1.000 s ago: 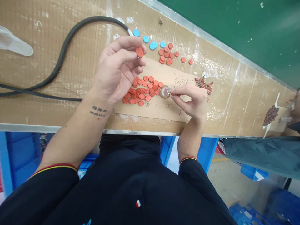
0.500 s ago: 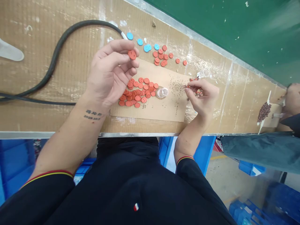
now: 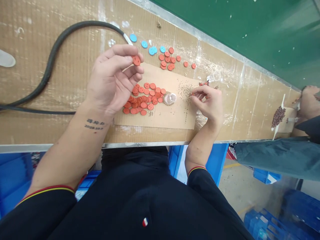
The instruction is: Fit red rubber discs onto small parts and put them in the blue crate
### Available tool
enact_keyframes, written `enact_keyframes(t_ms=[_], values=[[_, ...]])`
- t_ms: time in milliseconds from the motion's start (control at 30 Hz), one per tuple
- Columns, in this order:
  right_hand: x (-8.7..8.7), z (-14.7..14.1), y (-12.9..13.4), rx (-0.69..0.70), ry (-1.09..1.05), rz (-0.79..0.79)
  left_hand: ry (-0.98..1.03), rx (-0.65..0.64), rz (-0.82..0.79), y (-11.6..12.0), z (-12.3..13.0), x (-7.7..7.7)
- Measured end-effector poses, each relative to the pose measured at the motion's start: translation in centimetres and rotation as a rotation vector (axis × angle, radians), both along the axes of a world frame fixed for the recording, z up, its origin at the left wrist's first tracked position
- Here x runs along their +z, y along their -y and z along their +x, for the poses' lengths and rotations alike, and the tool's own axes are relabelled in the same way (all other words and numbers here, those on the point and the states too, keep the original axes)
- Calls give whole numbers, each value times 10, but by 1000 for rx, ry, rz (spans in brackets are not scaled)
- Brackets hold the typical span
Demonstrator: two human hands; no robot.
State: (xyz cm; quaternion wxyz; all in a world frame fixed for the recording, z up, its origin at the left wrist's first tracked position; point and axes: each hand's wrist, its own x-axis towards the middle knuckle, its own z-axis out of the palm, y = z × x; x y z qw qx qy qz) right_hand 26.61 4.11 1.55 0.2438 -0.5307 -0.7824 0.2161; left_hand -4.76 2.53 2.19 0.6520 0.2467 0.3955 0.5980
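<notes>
My left hand (image 3: 110, 80) is raised over the table, pinching a red round button-like disc (image 3: 136, 60) with two slots between thumb and fingertips. Below and right of it, a heap of similar red discs (image 3: 140, 100) lies on a cardboard sheet (image 3: 165, 121). My right hand (image 3: 208, 101) is at the sheet's right edge, thumb and index finger closed on a thin reddish piece with a dark tip (image 3: 192, 94), mostly hidden. Its tip is by many scattered tiny dark bits (image 3: 185, 88). Reddish pieces (image 3: 203, 83) show behind that hand. Between the heap and the bits stands a small clear container (image 3: 169, 98).
Beyond the sheet lie more red discs (image 3: 167, 59) and several blue discs (image 3: 144, 44). A black cable (image 3: 52, 53) curves across the left. At right, another person's hand (image 3: 309, 103) is near a pile of small brown pieces (image 3: 278, 116). A green surface (image 3: 225, 26) borders the table's far side.
The whole view has shifted slightly, moving the table's contents left in the picture. My right hand has moved a little left, toward the tiny bits. My left hand keeps its pinch on the disc.
</notes>
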Motion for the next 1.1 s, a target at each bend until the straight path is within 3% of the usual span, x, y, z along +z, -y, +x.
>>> enact_keyframes(t_ms=[400,767,1100], values=[[-3,-2,-3,-37,10,-33,3,9,-21,0,2,3],[-1,1,-2,28,30,-25,66,64,11,-7,4,-14],[-1,-1,-1,-27,13,58,129,-1,-17,-5,-3,-4]])
